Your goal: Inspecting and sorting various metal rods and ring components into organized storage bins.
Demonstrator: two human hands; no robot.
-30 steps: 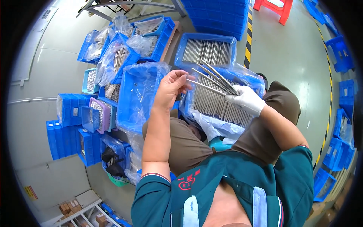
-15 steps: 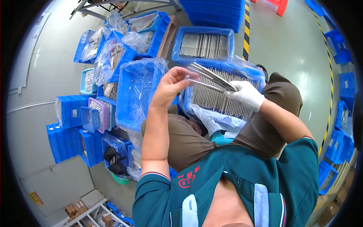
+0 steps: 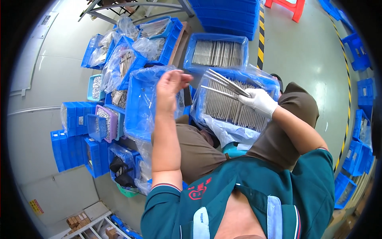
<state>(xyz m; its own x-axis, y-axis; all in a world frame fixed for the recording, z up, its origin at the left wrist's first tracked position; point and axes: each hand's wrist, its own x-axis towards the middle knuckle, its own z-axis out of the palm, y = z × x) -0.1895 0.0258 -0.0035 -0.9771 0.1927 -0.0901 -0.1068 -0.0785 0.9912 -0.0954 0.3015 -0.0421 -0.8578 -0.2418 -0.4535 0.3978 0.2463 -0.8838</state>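
Observation:
My right hand [image 3: 259,102], in a white glove, is closed around a fan of several slim, shiny metal rods [image 3: 226,84]. Their free ends point up and left, with one rod splayed lower than the others. Beneath them is a blue bin lined with plastic film [image 3: 274,85], filled with rows of similar rods [image 3: 227,105]. My bare left hand [image 3: 170,87] is apart from the rods, raised over the right edge of a plastic-lined blue bin [image 3: 137,115]. Its fingers are loosely bent and slightly apart, and I see nothing in them.
Beyond the rod bin stands another blue bin of rods [image 3: 217,51], with stacked blue crates [image 3: 227,18] behind. To the left are bagged rods [image 3: 126,61] and a purple basket of small metal parts [image 3: 106,123]. Striped floor tape [image 3: 261,40] runs at the right.
My left hand has moved left, away from the rod tips where its fingers were, to above the lined blue bin. The right hand stays nearly in place, still gripping the rods.

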